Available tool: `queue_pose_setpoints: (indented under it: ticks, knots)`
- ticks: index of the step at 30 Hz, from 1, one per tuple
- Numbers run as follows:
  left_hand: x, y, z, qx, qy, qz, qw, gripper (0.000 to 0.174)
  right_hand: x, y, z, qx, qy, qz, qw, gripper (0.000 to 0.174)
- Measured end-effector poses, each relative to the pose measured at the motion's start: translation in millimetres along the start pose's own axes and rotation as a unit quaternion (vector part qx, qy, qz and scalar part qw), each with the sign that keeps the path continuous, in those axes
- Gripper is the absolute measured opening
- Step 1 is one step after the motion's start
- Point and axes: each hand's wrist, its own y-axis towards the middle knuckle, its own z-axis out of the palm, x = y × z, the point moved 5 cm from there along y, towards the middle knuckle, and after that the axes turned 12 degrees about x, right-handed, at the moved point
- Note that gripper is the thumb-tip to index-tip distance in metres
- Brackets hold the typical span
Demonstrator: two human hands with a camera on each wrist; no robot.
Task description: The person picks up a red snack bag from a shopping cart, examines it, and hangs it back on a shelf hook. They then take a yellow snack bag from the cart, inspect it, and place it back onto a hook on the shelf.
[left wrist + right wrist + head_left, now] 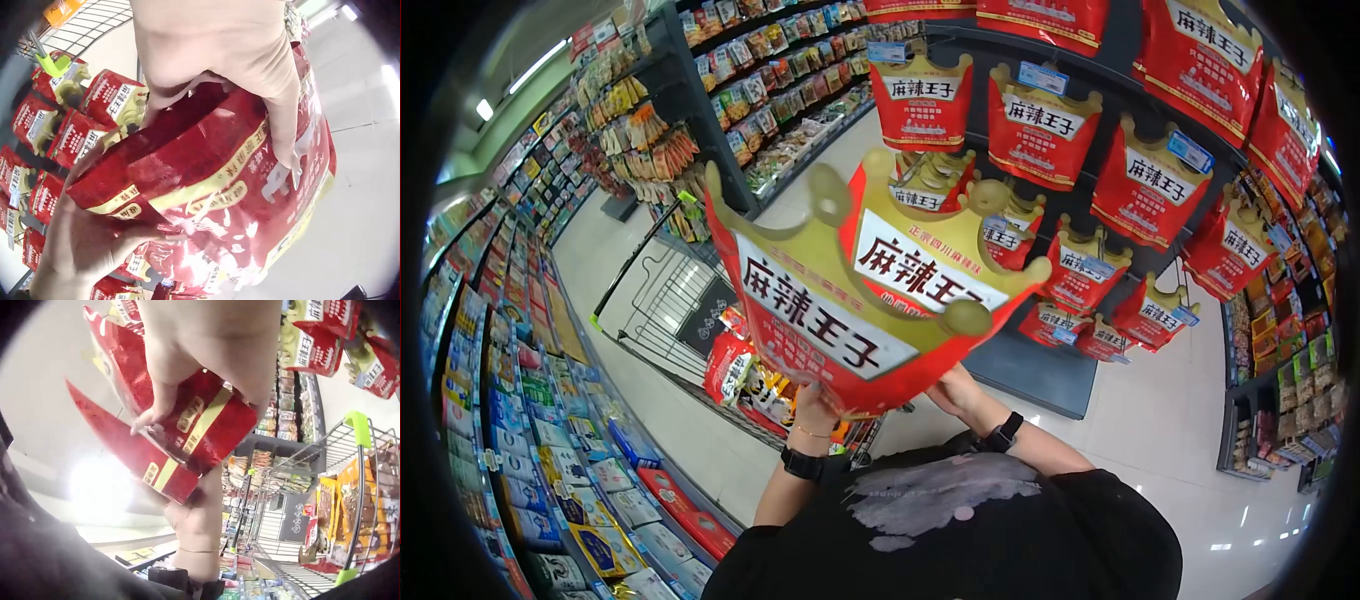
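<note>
Two red snack bags with gold crown-shaped tops and white label panels are held up before the chest. The nearer bag (800,355) overlaps the one behind it (885,250) in the head view. Low on the left side, my left hand (815,405) grips the bags' bottom end; its fingers spread over the red film in the left wrist view. My right hand (955,392) holds the bottom from the other side, thumb pressed along a bag's face. Seen from the right wrist, that hand (206,350) clasps the lower corner, its fingertips on the printed film.
A hanging display of matching red bags (1040,130) stands ahead and to the right. Beyond the held bags is a wire shopping cart (655,290) with snack packs in it. Stocked shelves (540,450) line the left side, and more packets (780,90) fill racks behind.
</note>
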Motion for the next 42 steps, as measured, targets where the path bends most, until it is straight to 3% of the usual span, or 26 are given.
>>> queue_pose_setpoints:
  ticks: [1, 2, 4, 5, 6, 11, 12, 14, 17, 20, 21, 24, 25, 29, 32, 34, 39, 42]
  knots:
    - [-6.5, 3.9, 7.5, 0.018, 0.025, 0.071, 0.997, 0.052, -0.4, 8.0, -2.9, -0.013, 0.032, 0.016, 0.999, 0.034]
    - [-12.0, 7.9, 11.2, 0.019, 0.025, 0.071, 0.997, 0.052, -0.3, 16.1, -6.7, -0.026, 0.063, 0.032, 0.997, 0.034]
    - [-19.3, 13.8, 8.8, 0.022, 0.121, -0.01, 0.992, 0.055, 7.4, 35.7, -14.8, -0.015, 0.037, 0.032, 0.999, 0.034]
    - [-21.2, 14.9, -8.7, 0.016, 0.107, -0.032, 0.994, 0.06, 12.9, 46.0, -19.8, -0.005, 0.011, 0.033, 0.999, 0.034]
    - [-26.3, 26.0, -2.3, 0.022, 0.174, 0.044, 0.984, 0.062, 19.0, 55.7, -25.5, 0.004, -0.014, 0.035, 0.999, 0.035]
    - [-34.3, 49.2, 1.4, -0.031, 0.151, 0.094, 0.984, 0.062, 55.6, 105.8, -54.8, 0.058, -0.129, 0.044, 0.989, 0.037]
    - [-42.0, 40.5, -54.6, 0.025, 0.133, 0.079, 0.988, 0.059, 67.8, 118.8, -60.1, 0.072, -0.152, 0.043, 0.985, 0.037]
    - [-36.4, 48.8, -40.3, -0.069, 0.165, 0.11, 0.978, 0.053, 104.1, 136.4, -63.2, 0.062, -0.219, 0.02, 0.974, 0.042]
    - [-45.1, 31.7, -106.8, -0.219, 0.244, 0.138, 0.935, 0.068, 159.2, 156.2, -75.8, 0.028, -0.268, -0.034, 0.962, 0.039]
    - [-47.0, 49.5, -66.4, -0.185, 0.175, 0.147, 0.956, 0.059, 198.3, 177.5, -116.7, -0.037, -0.388, -0.062, 0.919, 0.037]
    - [-53.7, 45.0, -71.8, -0.277, 0.217, 0.148, 0.924, 0.072, 203.5, 185.8, -136.9, -0.065, -0.433, -0.065, 0.897, 0.036]
    - [-69.2, 53.9, -40.2, -0.323, 0.288, 0.181, 0.883, 0.071, 233.9, 199.5, -152.0, -0.09, -0.449, -0.071, 0.886, 0.037]
    - [-70.2, 63.9, -30.1, -0.285, 0.232, 0.204, 0.907, 0.07, 243.0, 203.8, -151.6, -0.098, -0.447, -0.082, 0.885, 0.036]
    - [-92.3, 44.8, -49.9, -0.27, 0.279, 0.261, 0.884, 0.066, 256.6, 231.5, -158.6, -0.061, -0.435, -0.058, 0.896, 0.034]
    - [-82.2, 55.1, -21.6, -0.294, 0.282, 0.3, 0.863, 0.065, 263.9, 245.4, -148.7, -0.021, -0.443, -0.035, 0.896, 0.035]
    - [-76.1, 67.0, -4.3, -0.296, 0.248, 0.352, 0.853, 0.075, 268.2, 249.7, -138.7, -0.012, -0.445, -0.021, 0.895, 0.036]
    - [-59.2, 92.3, 28.4, -0.341, 0.251, 0.366, 0.829, 0.085, 270.1, 261.6, -131.4, 0.024, -0.424, -0.032, 0.905, 0.037]
    - [-69.0, 85.4, 14.8, -0.31, 0.268, 0.362, 0.837, 0.088, 277.2, 259.3, -117.4, 0.014, -0.447, -0.005, 0.894, 0.038]
